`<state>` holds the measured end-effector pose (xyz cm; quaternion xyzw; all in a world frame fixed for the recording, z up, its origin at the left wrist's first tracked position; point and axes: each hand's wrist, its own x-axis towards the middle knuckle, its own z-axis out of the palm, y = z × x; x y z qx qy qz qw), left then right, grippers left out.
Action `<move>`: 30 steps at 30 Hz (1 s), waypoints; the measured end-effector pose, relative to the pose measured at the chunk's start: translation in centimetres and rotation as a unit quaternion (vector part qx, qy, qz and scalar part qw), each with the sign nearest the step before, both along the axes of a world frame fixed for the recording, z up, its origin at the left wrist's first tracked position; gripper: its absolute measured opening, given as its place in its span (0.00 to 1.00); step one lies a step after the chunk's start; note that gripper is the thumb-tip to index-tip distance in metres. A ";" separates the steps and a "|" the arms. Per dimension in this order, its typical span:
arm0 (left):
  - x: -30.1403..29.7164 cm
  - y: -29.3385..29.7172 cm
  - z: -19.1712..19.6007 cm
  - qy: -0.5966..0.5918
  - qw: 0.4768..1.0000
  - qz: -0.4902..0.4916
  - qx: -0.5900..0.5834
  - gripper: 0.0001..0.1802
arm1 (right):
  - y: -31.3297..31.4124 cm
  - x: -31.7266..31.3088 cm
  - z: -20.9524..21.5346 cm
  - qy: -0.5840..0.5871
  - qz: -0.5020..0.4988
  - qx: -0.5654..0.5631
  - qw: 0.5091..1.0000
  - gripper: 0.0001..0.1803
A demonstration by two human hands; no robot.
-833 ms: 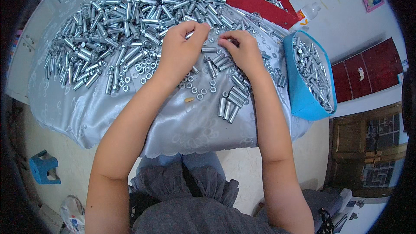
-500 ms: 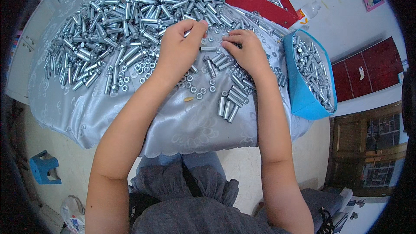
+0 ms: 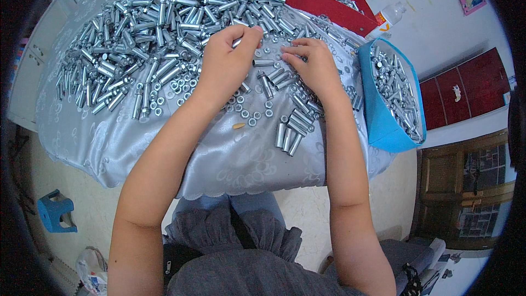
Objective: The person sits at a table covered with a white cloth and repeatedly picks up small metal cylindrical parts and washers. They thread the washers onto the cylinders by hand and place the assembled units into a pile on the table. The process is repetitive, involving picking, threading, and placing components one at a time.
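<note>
My left hand [image 3: 227,57] is closed over the near edge of a big heap of silver sleeve anchor bolts [image 3: 159,16]; its curled fingers hide whatever they hold. To its right, my right hand [image 3: 313,64] has thumb and fingertips drawn together in a pinch. Anything between them is too small to make out. A loose metal sleeve [image 3: 264,63] lies between the two hands. Several hex nuts [image 3: 257,114] are scattered nearer to me, below my left hand. Beside my right forearm lies a small group of sleeves [image 3: 293,131].
A blue fabric bin [image 3: 386,126] full of bolts stands at the table's right edge. Behind it are a red box [image 3: 329,5] of bolts and a clear plastic bottle [image 3: 388,19]. A shiny grey cloth [image 3: 235,159] covers the table. On the floor at left is a blue stool [image 3: 55,211].
My right hand has shifted very slightly, its fingers a little straighter. My left hand stays nearly still, and the bolts and containers have not moved.
</note>
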<state>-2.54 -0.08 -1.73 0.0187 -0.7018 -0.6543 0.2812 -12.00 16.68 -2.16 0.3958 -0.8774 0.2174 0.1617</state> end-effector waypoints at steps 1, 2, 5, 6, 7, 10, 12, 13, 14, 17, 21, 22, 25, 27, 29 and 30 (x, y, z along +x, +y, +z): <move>0.0 0.0 -0.1 0.003 1.000 0.001 0.000 0.16 | 0.0 0.0 -0.1 0.000 0.000 0.001 1.000 0.09; -0.1 0.0 -0.1 0.004 1.000 0.001 0.000 0.16 | -0.1 0.1 -0.3 -0.001 0.000 0.003 1.000 0.09; -0.1 -0.1 -0.1 0.002 1.000 0.003 -0.003 0.16 | -0.5 0.5 -0.2 -0.005 -0.009 0.010 1.000 0.09; -0.1 -0.1 0.0 -0.004 1.000 0.004 -0.004 0.17 | -0.6 0.6 -0.1 -0.007 -0.013 0.012 1.000 0.09; -0.1 -0.2 0.0 -0.011 1.000 0.006 -0.005 0.18 | -0.7 0.6 -0.2 -0.007 -0.014 0.010 1.000 0.09; -0.1 0.0 -0.1 0.000 1.000 0.001 -0.007 0.16 | -0.7 0.5 -0.5 -0.011 -0.013 0.002 1.000 0.09; -0.1 0.1 -0.2 0.000 1.000 0.002 -0.012 0.16 | -0.9 0.5 -0.7 -0.020 -0.007 -0.006 1.000 0.08; -0.1 0.1 -0.2 0.000 1.000 0.002 -0.014 0.16 | -1.0 0.5 -0.6 -0.023 -0.006 -0.008 1.000 0.08; -0.1 0.1 -0.2 -0.002 1.000 0.004 -0.017 0.17 | -1.0 0.5 -0.6 -0.027 -0.006 -0.012 1.000 0.09; 0.0 0.0 0.0 -0.015 1.000 0.007 -0.020 0.18 | -1.0 0.5 -0.7 -0.031 -0.017 -0.022 0.999 0.08; 0.0 0.2 0.0 -0.023 1.000 0.001 -0.012 0.17 | -0.8 0.7 -0.3 -0.017 0.000 -0.034 0.999 0.08; -0.1 0.2 -0.2 -0.020 1.000 0.000 -0.012 0.16 | -0.8 0.7 -0.3 -0.014 0.006 -0.032 0.999 0.08; -0.5 0.1 -0.8 0.009 1.000 0.008 -0.027 0.16 | -1.1 0.9 -0.1 -0.060 0.017 -0.068 0.996 0.08; -0.2 0.2 -0.4 -0.016 1.000 -0.007 -0.021 0.16 | -1.0 0.8 0.2 -0.157 0.009 -0.147 0.977 0.09; -0.1 0.2 -0.3 -0.028 0.999 -0.025 -0.010 0.16 | -1.1 1.3 1.2 -0.359 0.049 -0.285 0.887 0.10; -0.1 0.1 -0.4 -0.027 0.999 -0.035 -0.003 0.16 | -1.2 1.6 1.7 -0.453 0.070 -0.346 0.819 0.10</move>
